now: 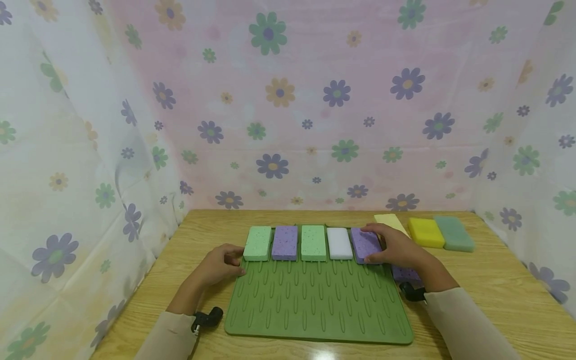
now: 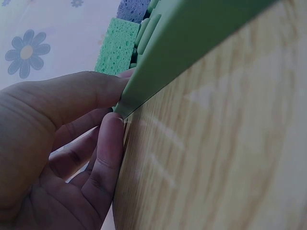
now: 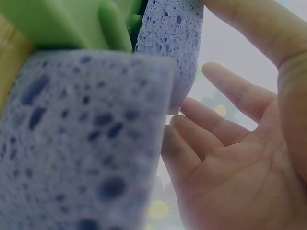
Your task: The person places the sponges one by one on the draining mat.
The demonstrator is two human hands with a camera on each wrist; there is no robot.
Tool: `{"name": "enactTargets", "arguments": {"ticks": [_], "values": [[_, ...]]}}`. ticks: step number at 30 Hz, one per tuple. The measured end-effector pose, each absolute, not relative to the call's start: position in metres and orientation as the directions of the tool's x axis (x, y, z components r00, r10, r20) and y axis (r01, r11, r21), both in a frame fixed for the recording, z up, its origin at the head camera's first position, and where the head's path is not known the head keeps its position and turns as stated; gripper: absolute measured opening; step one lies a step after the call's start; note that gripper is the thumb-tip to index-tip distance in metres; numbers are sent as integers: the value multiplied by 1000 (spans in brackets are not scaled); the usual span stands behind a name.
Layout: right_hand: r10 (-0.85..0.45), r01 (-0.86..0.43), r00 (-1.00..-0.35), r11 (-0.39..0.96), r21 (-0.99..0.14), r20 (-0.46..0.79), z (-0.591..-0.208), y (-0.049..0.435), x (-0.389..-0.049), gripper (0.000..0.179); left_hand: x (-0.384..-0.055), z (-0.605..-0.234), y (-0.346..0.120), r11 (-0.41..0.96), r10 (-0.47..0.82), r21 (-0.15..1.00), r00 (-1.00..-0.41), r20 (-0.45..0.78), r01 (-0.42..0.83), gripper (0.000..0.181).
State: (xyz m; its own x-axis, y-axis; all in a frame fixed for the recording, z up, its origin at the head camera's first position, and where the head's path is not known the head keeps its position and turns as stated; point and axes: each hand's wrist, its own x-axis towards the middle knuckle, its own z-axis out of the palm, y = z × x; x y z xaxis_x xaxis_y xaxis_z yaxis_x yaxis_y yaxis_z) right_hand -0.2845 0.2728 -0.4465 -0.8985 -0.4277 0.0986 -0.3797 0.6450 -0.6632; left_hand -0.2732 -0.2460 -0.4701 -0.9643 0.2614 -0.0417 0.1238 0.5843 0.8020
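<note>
The purple sponge [image 1: 363,244] at the right end of the row is pinched by its near and far edges between the thumb and fingers of the right hand [image 1: 399,247], apparently so that its angle can be controlled. The left edge of the green mat [image 1: 319,310] is touched by the loosely bent fingers of the left hand [image 1: 220,263], presumably against sliding. Four sponges [image 1: 313,243] are spaced along the far edge. Clearance at the right is limited by a spare sponge [image 1: 406,274] on the worktop [image 1: 495,300].
</note>
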Motion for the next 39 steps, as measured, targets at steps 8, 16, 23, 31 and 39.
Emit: {"name": "enactTargets", "arguments": {"ticks": [8, 16, 23, 31, 39], "values": [[-425, -395, -898, 661, -638, 115, -443, 275, -282, 89, -273, -470, -246, 586, 264, 800, -964, -40, 127, 63], [-414, -396, -902, 682, -615, 121, -441, 278, -280, 90, -273, -470, -246, 587, 263, 800, -964, -44, 123, 63], [-409, -388, -905, 683, -619, 115, -440, 283, -277, 89, -273, -471, -246, 589, 260, 799, -964, -50, 117, 63], [-416, -398, -903, 708, -583, 111, -441, 292, -273, 91, -272, -471, -247, 577, 274, 807, -961, -41, 130, 63], [-415, -398, -904, 720, -568, 107, -441, 302, -268, 93, -272, -470, -247, 575, 275, 808, -961, -39, 131, 64]]}}
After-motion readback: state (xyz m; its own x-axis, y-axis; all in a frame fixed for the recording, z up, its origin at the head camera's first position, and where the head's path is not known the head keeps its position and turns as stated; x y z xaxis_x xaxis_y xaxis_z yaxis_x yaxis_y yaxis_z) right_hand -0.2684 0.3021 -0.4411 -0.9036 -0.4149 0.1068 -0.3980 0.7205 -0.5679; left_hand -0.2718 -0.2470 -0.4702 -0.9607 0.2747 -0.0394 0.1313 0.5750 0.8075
